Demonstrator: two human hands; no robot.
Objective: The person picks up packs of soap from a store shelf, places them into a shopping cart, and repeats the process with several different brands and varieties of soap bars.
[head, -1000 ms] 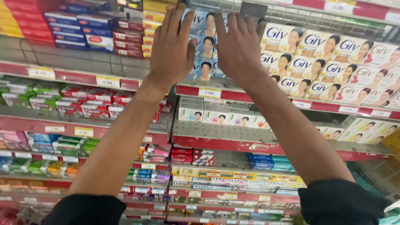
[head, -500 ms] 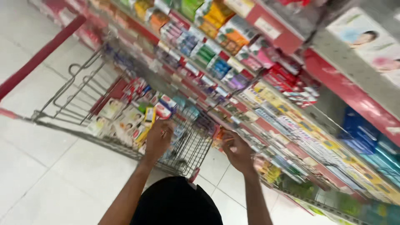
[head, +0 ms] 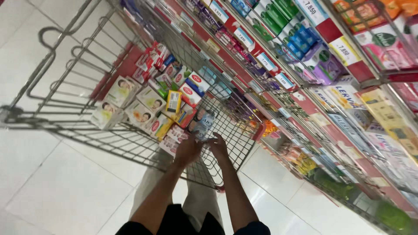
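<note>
Both my hands reach down into a wire shopping cart (head: 65, 117). My left hand (head: 188, 150) and my right hand (head: 217, 146) are close together at the cart's near right corner. Their fingers close on a small stack of pale blue boxes (head: 203, 124), which rests low among the goods. The hands are blurred, so the grip is not sharp. The cart holds several small soap boxes (head: 143, 106) in white, red, green and yellow (head: 174, 101), lying loosely on its floor.
A long shop shelf (head: 305, 100) full of coloured boxes and price tags runs along the right, close to the cart's side. White floor tiles (head: 56, 191) lie to the left and below. My pale trousers (head: 196, 200) show under the cart.
My hands came down from the upper shelf of pale boxes to the cart. The view swung from the shelf down to the cart and floor, and the hands moved closer together.
</note>
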